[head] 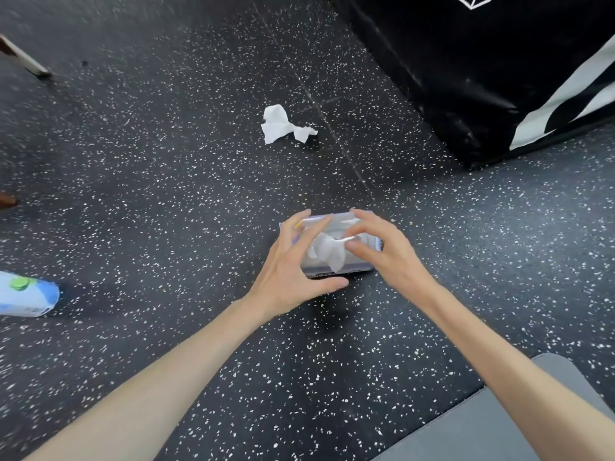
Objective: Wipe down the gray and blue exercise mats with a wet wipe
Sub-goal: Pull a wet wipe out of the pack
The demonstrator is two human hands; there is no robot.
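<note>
My left hand (289, 261) grips the wipe pack (332, 251) on the speckled floor (166, 201); my right hand (382, 252) pinches the wet wipe (327, 252) at its opening. Gray mat (492, 424) near right.

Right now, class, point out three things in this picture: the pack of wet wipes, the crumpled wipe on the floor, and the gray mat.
pack of wet wipes (336, 269): head view, near side wall.
crumpled wipe (278, 124): head view, its wide left part.
gray mat (466, 430): head view, bare surface near corner.
</note>
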